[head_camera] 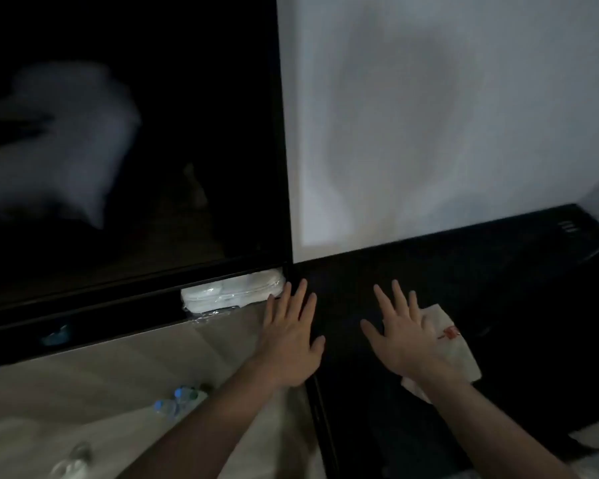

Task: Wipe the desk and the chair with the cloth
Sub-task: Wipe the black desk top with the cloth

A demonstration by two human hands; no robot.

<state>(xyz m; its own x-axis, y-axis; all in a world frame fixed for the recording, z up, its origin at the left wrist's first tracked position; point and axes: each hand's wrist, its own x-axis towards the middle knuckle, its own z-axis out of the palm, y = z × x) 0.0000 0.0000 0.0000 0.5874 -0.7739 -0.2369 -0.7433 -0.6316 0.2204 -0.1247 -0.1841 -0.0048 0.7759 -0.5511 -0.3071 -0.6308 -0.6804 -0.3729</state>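
On the dark worktop (498, 278), seen from the head camera, a white cloth (453, 347) with a small red mark is pressed flat under the right hand (405, 337), fingers straight and spread wide, with the cloth's right part left sticking out past the palm. The left hand (291, 344) is laid flat too, fingers splayed, right at the worktop's left edge, nothing held in it. Just beyond its fingertips, a white plastic-wrapped bundle (232, 293) is tucked under a big black screen (128, 133), where a pale pillow shape is reflected. A white wall (446, 115) is seen behind the worktop. Lower left, blue-capped bottles (177, 401) are spotted on a pale surface, pretty blurry. No chair can be made out; lighting's dim, tbh.
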